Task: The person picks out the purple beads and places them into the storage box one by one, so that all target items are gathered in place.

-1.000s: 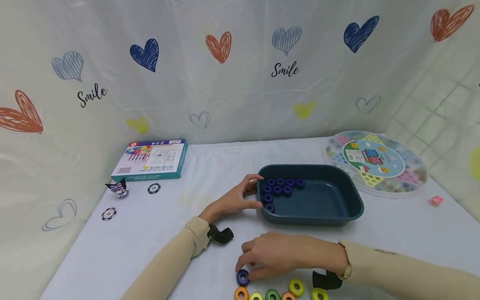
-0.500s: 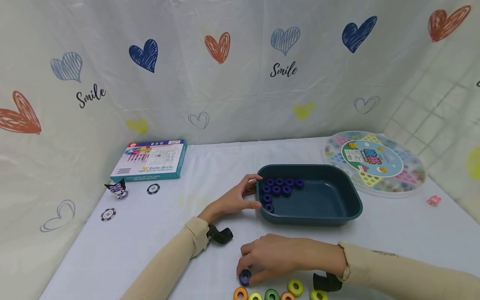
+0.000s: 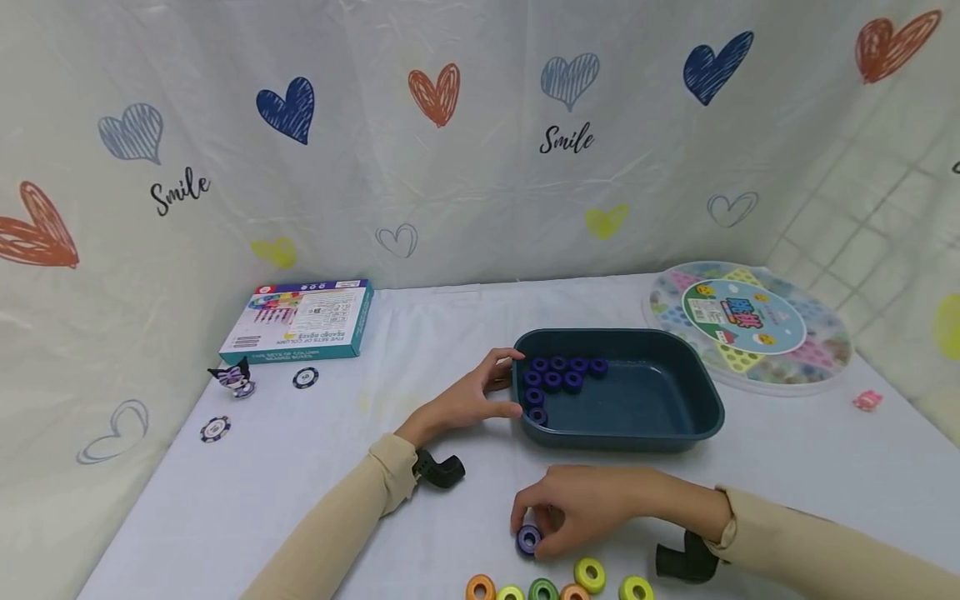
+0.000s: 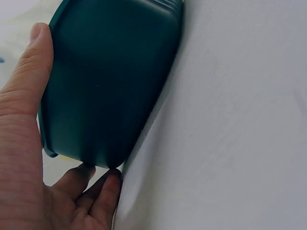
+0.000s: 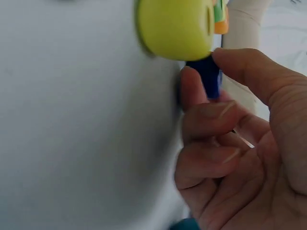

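Note:
A dark teal plastic tub (image 3: 645,400) stands on the white cloth, with several dark purple rings (image 3: 552,382) grouped at its left end. My left hand (image 3: 461,402) holds that end, its thumb and fingers spread along the outer wall; the left wrist view shows the thumb (image 4: 31,72) against the tub's side. In front of the tub, my right hand (image 3: 588,504) pinches one purple ring (image 3: 528,541) between thumb and fingertips, low over the cloth. In the right wrist view this ring (image 5: 207,75) is partly covered by fingers and a yellow ring (image 5: 175,28).
Along the front edge lie an orange ring (image 3: 480,587), a green ring (image 3: 543,590) and yellow rings (image 3: 590,575). A teal box (image 3: 300,321), two poker chips (image 3: 305,377) and a small figurine (image 3: 236,379) sit at left. A round game board (image 3: 750,325) lies behind right, near a pink trinket (image 3: 868,401).
My right hand has moved right and slightly toward the tub, carrying the purple ring away from the orange one. My left hand has stayed at the tub's end.

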The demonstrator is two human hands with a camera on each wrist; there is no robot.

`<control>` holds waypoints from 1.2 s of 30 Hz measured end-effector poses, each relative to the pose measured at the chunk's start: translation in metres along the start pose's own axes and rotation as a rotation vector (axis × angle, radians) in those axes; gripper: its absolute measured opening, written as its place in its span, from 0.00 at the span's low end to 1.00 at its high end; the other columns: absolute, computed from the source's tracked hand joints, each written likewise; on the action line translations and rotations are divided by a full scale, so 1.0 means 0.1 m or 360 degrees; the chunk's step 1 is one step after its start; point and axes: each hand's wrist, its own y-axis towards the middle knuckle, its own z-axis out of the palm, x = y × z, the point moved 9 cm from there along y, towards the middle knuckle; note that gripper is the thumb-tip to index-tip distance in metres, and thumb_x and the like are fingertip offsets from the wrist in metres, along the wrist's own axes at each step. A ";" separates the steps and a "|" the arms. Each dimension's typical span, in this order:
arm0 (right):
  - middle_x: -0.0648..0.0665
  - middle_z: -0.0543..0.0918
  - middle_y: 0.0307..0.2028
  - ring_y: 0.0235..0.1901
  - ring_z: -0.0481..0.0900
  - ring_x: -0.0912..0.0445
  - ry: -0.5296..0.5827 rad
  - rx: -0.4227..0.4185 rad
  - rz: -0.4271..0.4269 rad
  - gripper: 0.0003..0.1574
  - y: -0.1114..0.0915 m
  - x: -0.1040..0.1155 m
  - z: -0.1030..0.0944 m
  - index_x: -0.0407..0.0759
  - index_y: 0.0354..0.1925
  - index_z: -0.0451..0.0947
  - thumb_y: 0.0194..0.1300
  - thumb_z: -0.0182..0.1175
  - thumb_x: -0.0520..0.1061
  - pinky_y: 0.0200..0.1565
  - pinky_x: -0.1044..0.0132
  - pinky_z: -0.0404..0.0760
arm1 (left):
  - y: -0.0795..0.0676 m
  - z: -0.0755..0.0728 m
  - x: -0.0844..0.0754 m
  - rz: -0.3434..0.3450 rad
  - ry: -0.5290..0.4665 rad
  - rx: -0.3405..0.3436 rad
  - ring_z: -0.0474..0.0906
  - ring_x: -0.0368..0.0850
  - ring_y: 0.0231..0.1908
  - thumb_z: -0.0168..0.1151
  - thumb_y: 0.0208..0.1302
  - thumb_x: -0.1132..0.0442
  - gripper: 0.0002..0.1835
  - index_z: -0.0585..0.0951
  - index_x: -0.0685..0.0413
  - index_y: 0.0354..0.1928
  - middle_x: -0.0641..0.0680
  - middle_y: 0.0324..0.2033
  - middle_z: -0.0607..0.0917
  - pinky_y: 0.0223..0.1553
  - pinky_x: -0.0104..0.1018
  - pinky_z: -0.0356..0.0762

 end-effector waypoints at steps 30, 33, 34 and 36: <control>0.44 0.80 0.22 0.15 0.73 0.47 0.0223 -0.0576 0.0477 0.21 -0.66 -0.58 -1.28 0.43 0.46 0.75 0.58 0.61 0.53 0.21 0.63 0.76 | 0.00 -0.03 0.17 -0.0097 0.0019 -0.0043 0.58 0.52 0.62 0.64 0.50 0.42 0.46 0.52 0.49 0.65 0.59 0.66 0.55 0.62 0.49 0.55; 0.40 0.81 0.24 0.15 0.73 0.50 0.0226 -0.0620 0.0525 0.22 -0.71 -0.75 -1.41 0.40 0.47 0.74 0.59 0.60 0.53 0.21 0.62 0.76 | 0.02 -0.04 0.28 -0.0087 0.0042 -0.0070 0.59 0.47 0.62 0.64 0.48 0.41 0.44 0.53 0.42 0.64 0.54 0.66 0.57 0.61 0.43 0.57; 0.39 0.81 0.24 0.15 0.72 0.51 0.0235 -0.0634 0.0536 0.23 -0.73 -0.80 -1.44 0.39 0.48 0.73 0.60 0.59 0.52 0.21 0.61 0.76 | 0.03 -0.04 0.32 -0.0085 0.0051 -0.0078 0.60 0.45 0.61 0.64 0.48 0.40 0.44 0.54 0.38 0.64 0.52 0.65 0.57 0.61 0.41 0.58; 0.37 0.81 0.25 0.15 0.72 0.51 0.0243 -0.0654 0.0555 0.24 -0.76 -0.90 -1.51 0.36 0.48 0.73 0.60 0.59 0.51 0.22 0.60 0.76 | 0.04 -0.04 0.36 -0.0078 0.0072 -0.0090 0.60 0.42 0.61 0.64 0.47 0.39 0.42 0.54 0.34 0.63 0.50 0.65 0.58 0.61 0.38 0.59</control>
